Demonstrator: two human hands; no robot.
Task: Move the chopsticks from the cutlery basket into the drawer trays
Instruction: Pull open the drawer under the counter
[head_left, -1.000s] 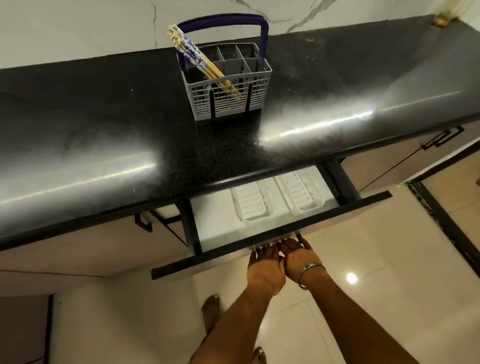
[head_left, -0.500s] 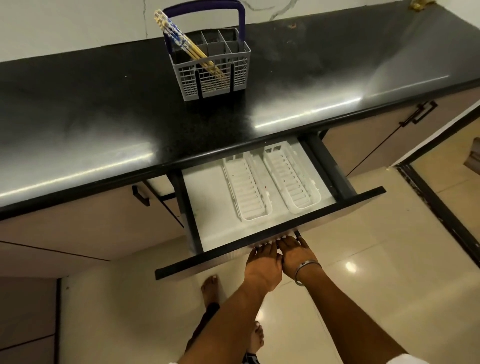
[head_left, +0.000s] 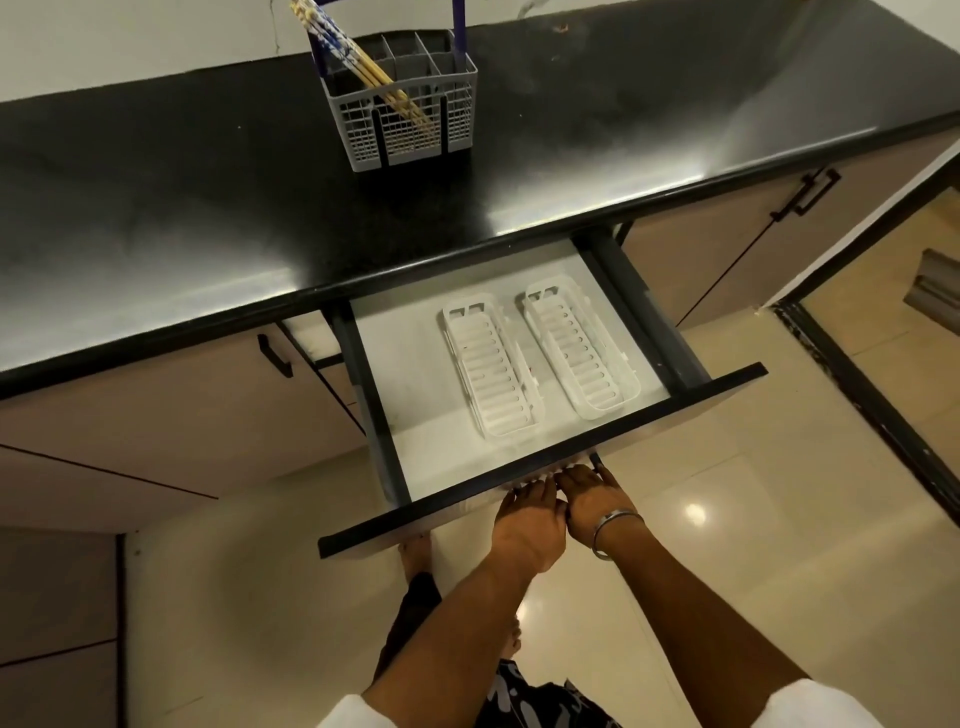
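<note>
A grey cutlery basket (head_left: 457, 111) with a blue handle stands on the black counter at the back. Several yellow chopsticks (head_left: 358, 67) with blue-patterned tops lean in it to the left. Below the counter a drawer (head_left: 540, 470) is pulled far out. Two white slotted trays lie side by side in it, the left tray (head_left: 491, 369) and the right tray (head_left: 582, 348), both holding nothing. My left hand (head_left: 527, 525) and my right hand (head_left: 592, 499) are side by side under the drawer's front edge, fingers curled up behind it, gripping the drawer front.
The black counter (head_left: 182, 208) runs across the view. Cabinet doors with black handles (head_left: 805, 192) flank the drawer. A glossy tiled floor (head_left: 727, 519) lies below, with my feet under the drawer. A dark door frame (head_left: 872, 410) stands at the right.
Both hands have pulled the drawer further out, so the full length of the two white trays now shows. The basket and chopsticks have not moved on the counter.
</note>
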